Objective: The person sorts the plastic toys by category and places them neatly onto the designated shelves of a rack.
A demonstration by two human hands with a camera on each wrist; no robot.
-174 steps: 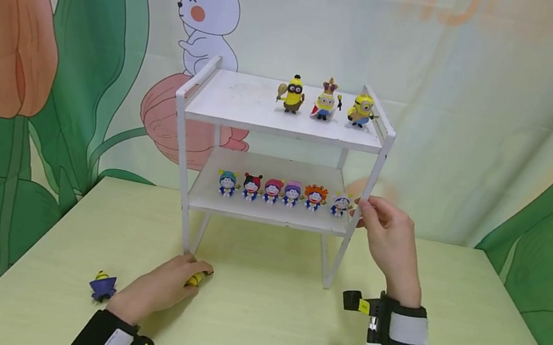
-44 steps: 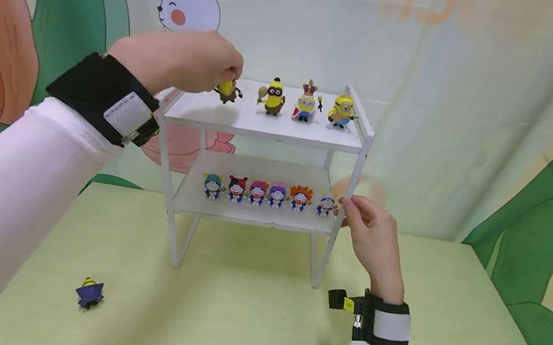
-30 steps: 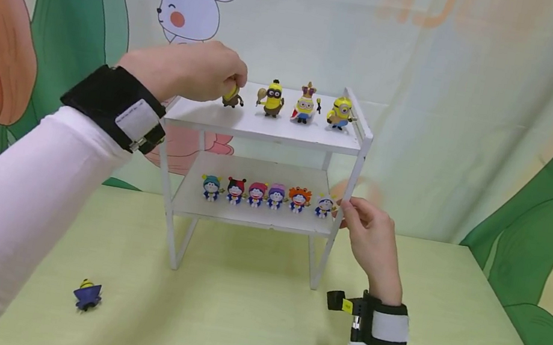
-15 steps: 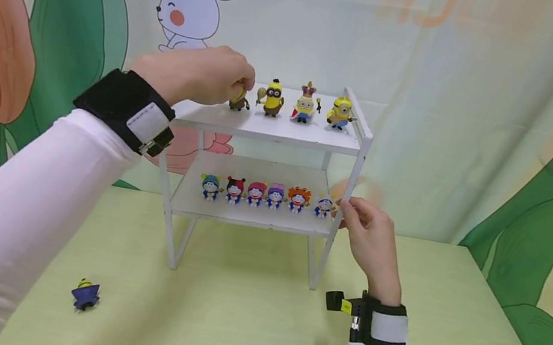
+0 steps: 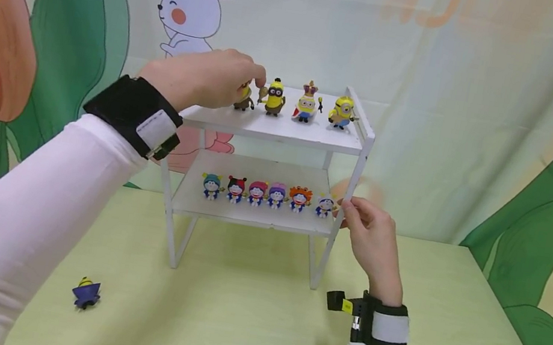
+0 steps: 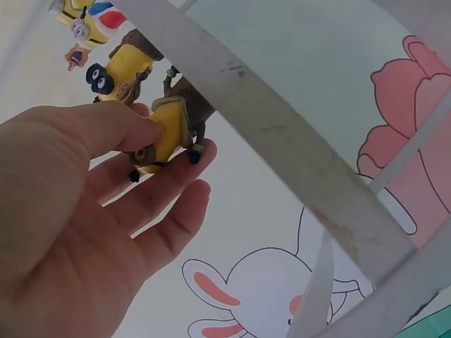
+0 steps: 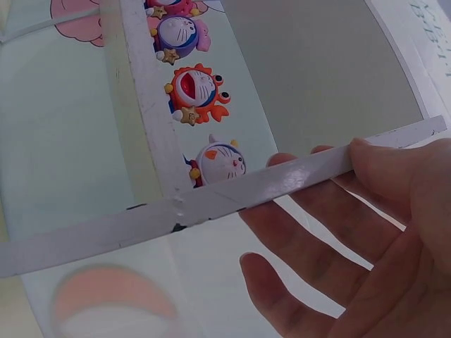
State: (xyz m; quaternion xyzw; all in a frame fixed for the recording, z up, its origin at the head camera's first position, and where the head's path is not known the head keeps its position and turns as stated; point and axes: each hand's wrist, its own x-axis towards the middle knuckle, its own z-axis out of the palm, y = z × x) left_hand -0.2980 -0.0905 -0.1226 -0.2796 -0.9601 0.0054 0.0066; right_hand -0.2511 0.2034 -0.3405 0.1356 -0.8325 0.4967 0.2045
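My left hand (image 5: 218, 77) is at the upper tier of a small white shelf (image 5: 262, 126), with its fingers loose around a yellow minion figure (image 6: 168, 130) in brown clothing. In the left wrist view the thumb touches the figure's body, and other fingers lie behind it. The index finger stands apart from it in the head view. Just right of it, a masked minion figure (image 5: 275, 99) holds a club-like item. My right hand (image 5: 372, 240) grips the shelf's right front post (image 7: 282, 179) between thumb and fingers.
Further right on the upper tier stand a crowned minion (image 5: 306, 105) and a one-eyed minion (image 5: 342, 113). Several Doraemon-like figures (image 5: 275, 195) in animal hats line the lower tier. A minion in blue (image 5: 87, 293) lies on the table's left side, before a printed curtain.
My left hand has carried the brown-clothed minion from the table to the upper tier and shifted it right; the fingers have now loosened. My right hand stays on the post.
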